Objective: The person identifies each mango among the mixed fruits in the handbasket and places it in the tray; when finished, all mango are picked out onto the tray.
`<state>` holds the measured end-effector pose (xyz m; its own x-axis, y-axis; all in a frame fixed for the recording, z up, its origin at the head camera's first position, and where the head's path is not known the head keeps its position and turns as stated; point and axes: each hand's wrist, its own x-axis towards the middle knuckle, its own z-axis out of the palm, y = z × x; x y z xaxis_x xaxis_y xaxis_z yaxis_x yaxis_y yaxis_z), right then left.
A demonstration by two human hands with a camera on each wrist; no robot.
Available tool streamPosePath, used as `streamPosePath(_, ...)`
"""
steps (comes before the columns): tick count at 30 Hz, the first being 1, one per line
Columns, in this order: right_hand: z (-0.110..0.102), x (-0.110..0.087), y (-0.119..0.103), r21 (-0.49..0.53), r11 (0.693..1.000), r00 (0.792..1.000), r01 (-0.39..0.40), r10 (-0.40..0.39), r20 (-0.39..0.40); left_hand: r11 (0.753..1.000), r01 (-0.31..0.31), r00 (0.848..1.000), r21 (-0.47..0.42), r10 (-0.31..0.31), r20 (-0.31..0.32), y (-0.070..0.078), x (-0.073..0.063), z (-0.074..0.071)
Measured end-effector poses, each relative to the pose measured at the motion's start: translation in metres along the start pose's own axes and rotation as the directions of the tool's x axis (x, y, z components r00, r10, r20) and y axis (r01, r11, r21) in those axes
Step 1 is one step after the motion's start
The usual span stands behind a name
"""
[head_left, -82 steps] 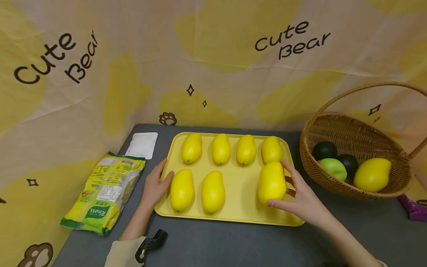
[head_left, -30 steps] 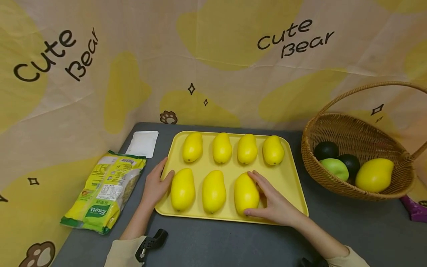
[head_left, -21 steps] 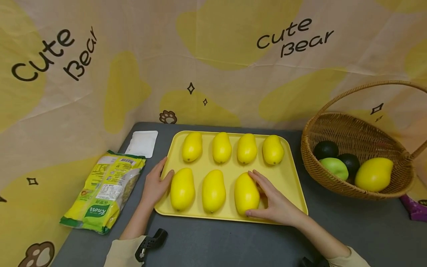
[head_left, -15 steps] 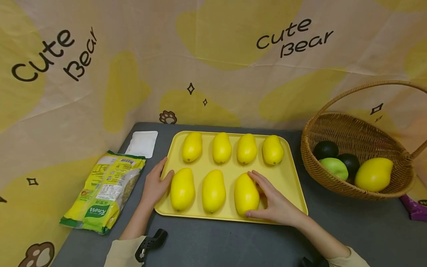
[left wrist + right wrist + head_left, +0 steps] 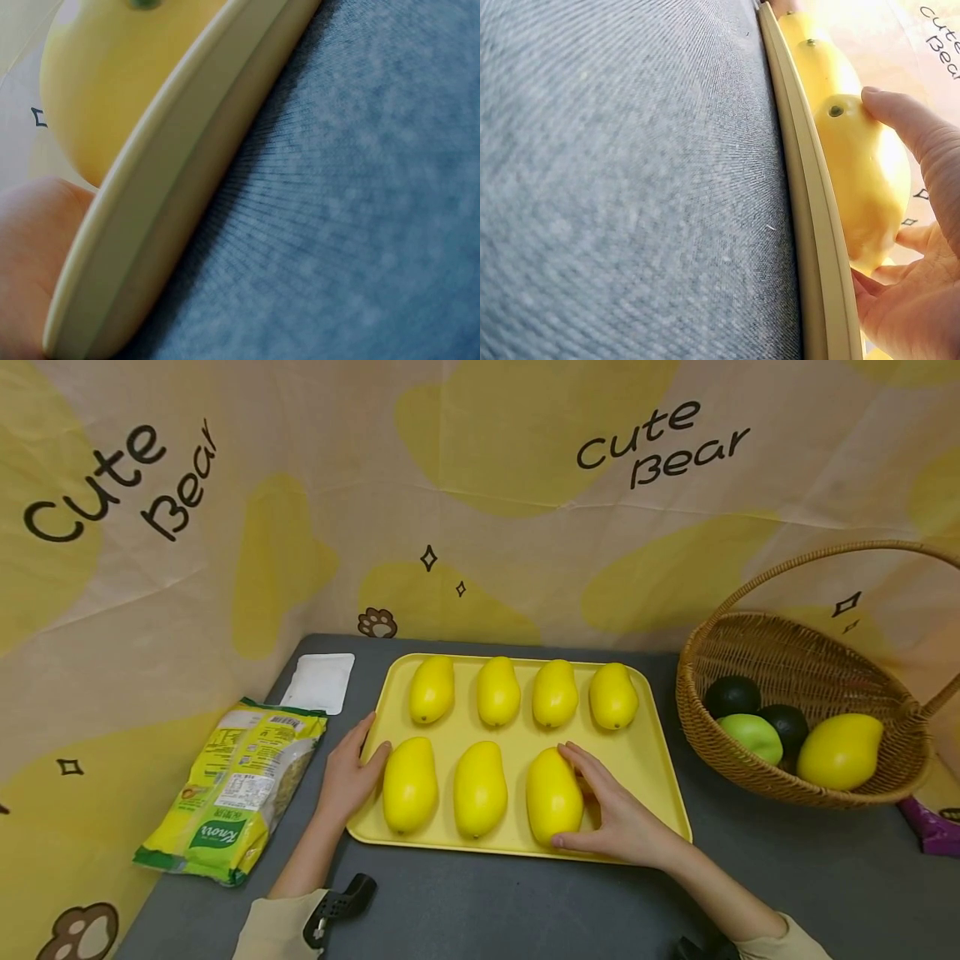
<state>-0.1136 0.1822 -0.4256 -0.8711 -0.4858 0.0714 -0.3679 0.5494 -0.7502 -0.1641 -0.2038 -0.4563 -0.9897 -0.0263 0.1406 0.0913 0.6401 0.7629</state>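
Note:
My right hand (image 5: 626, 822) holds a yellow mango (image 5: 553, 797) at the right end of the tray's front row, thumb at its near end and fingers round its far right side. In the right wrist view, the thumb (image 5: 907, 116) touches this mango (image 5: 866, 176) near its stem end. My left hand (image 5: 352, 777) grips the left rim of the yellow tray (image 5: 517, 847), its thumb reaching over the edge beside the front-left mango (image 5: 410, 785). Another mango (image 5: 480, 789) lies between them. Several more mangoes, including one (image 5: 613, 697) at the right, form the back row.
Right of the tray stands a wicker basket (image 5: 795, 643) with dark avocados (image 5: 732, 697), a green apple (image 5: 752, 739) and a larger mango (image 5: 840, 752). A yellow-green Knorr bag (image 5: 232, 789) and a white packet (image 5: 321, 683) lie left. A purple item (image 5: 930, 827) shows far right.
Since the oldest frame, my right hand has carried its mango leftward and set it in the front row. Over the last second both hands have stayed still.

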Motion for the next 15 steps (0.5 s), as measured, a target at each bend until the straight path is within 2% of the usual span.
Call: streamPosePath(15,-0.0014,-0.0001,-0.0013,0.013,1.0,1.0,-0.011,0.011,0.007,1.0,0.014,1.0,-0.001,-0.014,0.009,0.003,-0.0001,-0.0018)
